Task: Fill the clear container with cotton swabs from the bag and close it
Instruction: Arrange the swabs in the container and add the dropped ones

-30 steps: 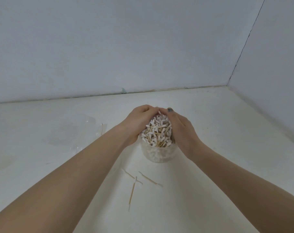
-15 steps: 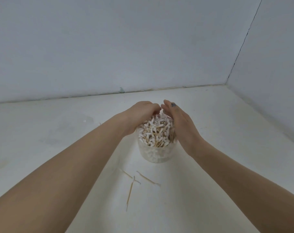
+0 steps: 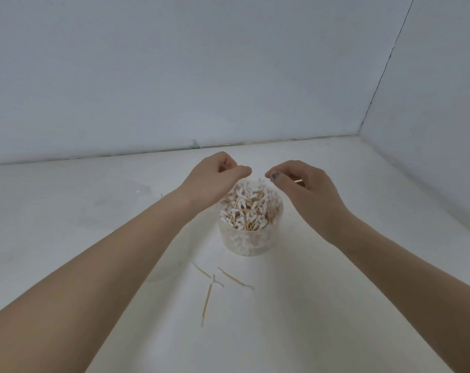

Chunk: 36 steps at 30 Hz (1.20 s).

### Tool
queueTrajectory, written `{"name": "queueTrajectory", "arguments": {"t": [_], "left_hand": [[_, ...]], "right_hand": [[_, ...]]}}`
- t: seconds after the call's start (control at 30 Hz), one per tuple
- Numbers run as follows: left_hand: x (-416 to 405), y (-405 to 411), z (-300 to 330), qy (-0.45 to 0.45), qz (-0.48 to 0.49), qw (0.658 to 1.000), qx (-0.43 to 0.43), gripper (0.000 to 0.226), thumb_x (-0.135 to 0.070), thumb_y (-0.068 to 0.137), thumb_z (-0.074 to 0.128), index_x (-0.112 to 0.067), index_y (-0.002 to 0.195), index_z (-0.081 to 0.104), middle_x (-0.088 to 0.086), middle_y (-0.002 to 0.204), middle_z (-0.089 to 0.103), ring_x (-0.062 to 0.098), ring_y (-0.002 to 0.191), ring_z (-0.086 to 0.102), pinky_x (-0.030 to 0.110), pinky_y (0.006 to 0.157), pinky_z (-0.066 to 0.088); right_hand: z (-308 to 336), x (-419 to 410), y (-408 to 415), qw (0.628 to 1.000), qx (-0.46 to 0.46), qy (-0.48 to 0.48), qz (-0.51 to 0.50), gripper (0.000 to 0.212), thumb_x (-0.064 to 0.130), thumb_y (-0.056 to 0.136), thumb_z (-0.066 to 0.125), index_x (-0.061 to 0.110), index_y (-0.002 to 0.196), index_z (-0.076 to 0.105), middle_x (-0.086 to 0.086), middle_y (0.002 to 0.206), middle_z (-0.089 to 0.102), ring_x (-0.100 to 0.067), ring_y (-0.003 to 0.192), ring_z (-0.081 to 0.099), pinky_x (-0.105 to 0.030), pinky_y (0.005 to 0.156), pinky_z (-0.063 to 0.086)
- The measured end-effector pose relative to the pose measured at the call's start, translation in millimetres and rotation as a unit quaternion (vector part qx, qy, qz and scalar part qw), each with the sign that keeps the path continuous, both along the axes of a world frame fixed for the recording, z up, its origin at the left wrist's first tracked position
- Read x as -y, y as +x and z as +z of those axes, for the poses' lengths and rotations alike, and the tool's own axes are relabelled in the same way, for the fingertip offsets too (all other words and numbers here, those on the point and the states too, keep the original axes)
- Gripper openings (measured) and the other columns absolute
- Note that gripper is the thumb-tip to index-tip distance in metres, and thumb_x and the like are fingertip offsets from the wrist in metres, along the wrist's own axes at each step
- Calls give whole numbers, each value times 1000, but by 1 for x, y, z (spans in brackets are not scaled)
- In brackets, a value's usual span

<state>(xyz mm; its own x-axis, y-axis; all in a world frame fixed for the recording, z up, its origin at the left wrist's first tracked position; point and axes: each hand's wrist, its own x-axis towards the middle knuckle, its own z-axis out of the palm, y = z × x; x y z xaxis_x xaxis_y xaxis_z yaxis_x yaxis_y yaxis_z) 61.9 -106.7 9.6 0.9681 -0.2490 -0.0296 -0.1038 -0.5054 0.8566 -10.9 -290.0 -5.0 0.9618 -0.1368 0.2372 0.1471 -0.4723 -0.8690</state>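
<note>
Above full clear container [image 3: 251, 238] (lidless), left hand [image 3: 215, 176], right hand [image 3: 306, 189], fingers loosely curled.

The place looked like a bare, plain room corner or a staging booth, not a furnished home or shop; which one could not be told. A white counter [image 3: 336, 305] ran beyond the hands to a pale grey-blue wall [image 3: 174, 63], with a second wall [image 3: 443, 103] meeting it at a corner seam [image 3: 379, 79] off to the hands' right.
</note>
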Motion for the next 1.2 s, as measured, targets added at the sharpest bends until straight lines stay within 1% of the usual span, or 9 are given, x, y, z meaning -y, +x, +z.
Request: {"name": "queueTrajectory", "arguments": {"t": [0.17, 0.37, 0.47, 0.53, 0.67, 0.87, 0.97, 1.07, 1.2], "left_hand": [[-11, -26, -9, 23, -80, 995, 50, 25, -45, 89, 75, -29, 104, 63, -4, 122, 55, -2, 111, 52, 11, 73, 41], [-2, -33, -16, 13, -80, 992, 93, 10, -26, 96, 65, -18, 91, 67, 0, 107, 63, 6, 106, 54, 21, 80, 44], [-3, -30, -17, -70, -47, 996, 43, 10, -11, 94, 57, -10, 88, 66, -3, 88, 68, 9, 80, 60, 23, 71, 48], [-7, -26, -21, -113, -4, 994, 6, 12, -8, 94, 54, -9, 92, 66, 1, 97, 69, 12, 85, 61, 23, 70, 50], [-12, -23, -30, -209, 37, 975, -69, 17, -1, 88, 55, -14, 90, 66, 2, 120, 70, 25, 117, 63, 43, 104, 49], [-16, -28, -41, -236, 24, 969, -74, 33, 12, 87, 59, -7, 113, 64, 15, 114, 63, 23, 102, 62, 39, 92, 52], [-18, -27, -41, -242, 20, 967, -79, 23, -7, 94, 63, -10, 117, 64, 5, 110, 62, 20, 100, 63, 36, 88, 51], [-16, -28, -40, -250, 34, 960, -119, 17, -29, 101, 54, -15, 103, 63, 1, 108, 67, 18, 102, 66, 38, 92, 52], [-14, -26, -40, -232, 58, 963, -124, 16, -22, 100, 51, -14, 97, 64, 9, 107, 70, 25, 100, 68, 40, 91, 53]], "right_hand": [[2, -9, -11, 999, 25, -30, 22, 13, 18, 91, 65, 28, 89, 73, 20, 79, 64, -2, 66, 50, -10, 64, 40], [-4, -9, -10, 999, 10, 30, -23, 20, 12, 92, 63, 28, 94, 73, 16, 73, 64, 2, 62, 52, -8, 58, 40], [-2, -9, -10, 999, 9, 28, -17, 18, 12, 91, 64, 27, 96, 73, 16, 74, 64, 2, 59, 51, -7, 56, 39], [0, -11, -9, 1000, 7, 22, -11, 18, 14, 91, 64, 28, 96, 73, 15, 78, 64, 1, 60, 50, -8, 56, 40], [3, -20, -7, 999, 18, -27, 18, 17, 16, 90, 64, 29, 96, 72, 14, 91, 68, -1, 67, 52, -9, 63, 42], [-1, -30, -5, 970, 52, -227, 69, 23, 17, 90, 62, 27, 105, 76, 16, 108, 68, -9, 109, 48, -23, 93, 40], [1, -26, -7, 978, 58, -193, 63, 24, 14, 89, 62, 24, 108, 74, 17, 104, 68, 0, 103, 52, -10, 85, 38], [1, -23, -5, 979, 58, -189, 56, 24, 19, 91, 63, 29, 110, 71, 18, 109, 64, -4, 110, 51, -16, 90, 38], [0, -28, -5, 968, 38, -231, 91, 38, 21, 96, 58, 30, 133, 62, 13, 130, 61, -10, 126, 43, -25, 106, 34]]}}
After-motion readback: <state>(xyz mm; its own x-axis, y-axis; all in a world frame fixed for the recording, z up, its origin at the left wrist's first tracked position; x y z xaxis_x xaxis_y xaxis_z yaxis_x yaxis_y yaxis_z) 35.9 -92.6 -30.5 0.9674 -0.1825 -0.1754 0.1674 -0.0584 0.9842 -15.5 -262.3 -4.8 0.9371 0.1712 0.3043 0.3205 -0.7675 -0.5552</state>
